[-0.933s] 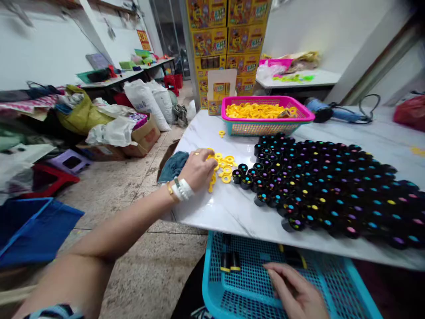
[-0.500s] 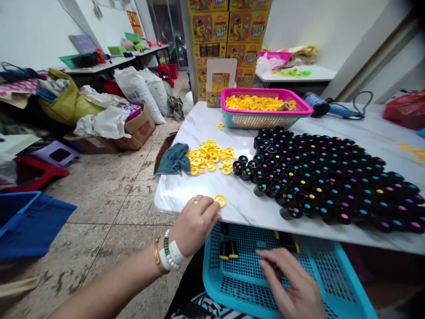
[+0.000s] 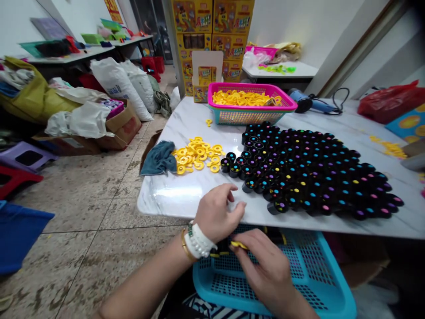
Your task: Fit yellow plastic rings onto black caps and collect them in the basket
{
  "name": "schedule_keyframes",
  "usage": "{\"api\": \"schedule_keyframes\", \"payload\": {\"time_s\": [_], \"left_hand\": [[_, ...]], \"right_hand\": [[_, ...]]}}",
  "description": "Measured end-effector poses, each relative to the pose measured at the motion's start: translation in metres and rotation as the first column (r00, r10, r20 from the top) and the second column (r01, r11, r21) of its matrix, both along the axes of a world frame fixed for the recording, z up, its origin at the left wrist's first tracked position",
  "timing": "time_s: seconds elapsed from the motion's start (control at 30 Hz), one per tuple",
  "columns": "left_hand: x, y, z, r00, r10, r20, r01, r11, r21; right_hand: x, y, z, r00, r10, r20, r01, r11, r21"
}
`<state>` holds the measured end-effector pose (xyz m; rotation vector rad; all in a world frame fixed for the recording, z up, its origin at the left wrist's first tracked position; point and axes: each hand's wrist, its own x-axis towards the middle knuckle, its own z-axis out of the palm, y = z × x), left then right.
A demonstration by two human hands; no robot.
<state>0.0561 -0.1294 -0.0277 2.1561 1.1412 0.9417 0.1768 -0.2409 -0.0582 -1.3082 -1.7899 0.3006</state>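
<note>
Above the turquoise plastic mesh basket (image 3: 314, 261), in the head view, the right hand (image 3: 265, 259) reaches in from the lower right, thumb and fingertips pinched shut around a small flat yellow plastic piece (image 3: 239, 244). Just beyond the basket's near-left part, the left hand (image 3: 219, 212) arches knuckles-up, thumb and index finger spread, with nothing visible between them. Loose yellow plastic rings (image 3: 199, 153) lie beyond the basket to the left; black cylindrical cups (image 3: 312, 173) stand beyond it.
</note>
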Motion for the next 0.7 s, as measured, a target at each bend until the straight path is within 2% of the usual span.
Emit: {"api": "schedule_keyframes", "payload": {"time_s": [0.13, 0.2, 0.27, 0.33, 0.4, 0.43, 0.5, 0.57, 0.7], "left_hand": [[0.033, 0.007, -0.009, 0.990, 0.074, -0.123, -0.070, 0.997, 0.039], [0.039, 0.010, -0.010, 0.980, 0.107, -0.166, -0.100, 0.994, 0.048], [0.040, 0.011, -0.010, 0.977, 0.112, -0.182, -0.105, 0.993, 0.047], [0.039, 0.012, -0.009, 0.977, 0.104, -0.187, -0.095, 0.994, 0.055], [0.040, 0.012, -0.009, 0.974, 0.099, -0.206, -0.087, 0.994, 0.067], [0.042, 0.013, -0.009, 0.971, 0.099, -0.216, -0.086, 0.994, 0.070], [0.045, 0.014, -0.008, 0.970, 0.092, -0.227, -0.080, 0.995, 0.062], [0.045, 0.015, -0.008, 0.974, 0.074, -0.216, -0.066, 0.997, 0.046], [0.020, 0.011, -0.005, 0.986, 0.006, -0.169, 0.007, 0.997, 0.074]], "right_hand": [[0.025, -0.026, 0.008, 0.993, -0.096, -0.063, 0.088, 0.989, -0.116], [0.032, -0.035, 0.010, 0.987, -0.094, -0.130, 0.057, 0.963, -0.262], [0.030, -0.039, 0.012, 0.953, -0.117, -0.279, -0.030, 0.881, -0.471], [0.022, -0.038, 0.015, 0.850, -0.261, -0.457, -0.115, 0.755, -0.646], [0.011, -0.033, 0.019, 0.708, -0.421, -0.567, -0.182, 0.666, -0.723], [0.007, -0.030, 0.021, 0.655, -0.467, -0.594, -0.197, 0.653, -0.731], [0.002, -0.022, 0.024, 0.606, -0.493, -0.625, -0.184, 0.677, -0.713], [0.004, -0.014, 0.023, 0.598, -0.492, -0.633, -0.149, 0.708, -0.691], [0.016, -0.001, 0.017, 0.579, -0.498, -0.645, -0.097, 0.744, -0.661]]}}
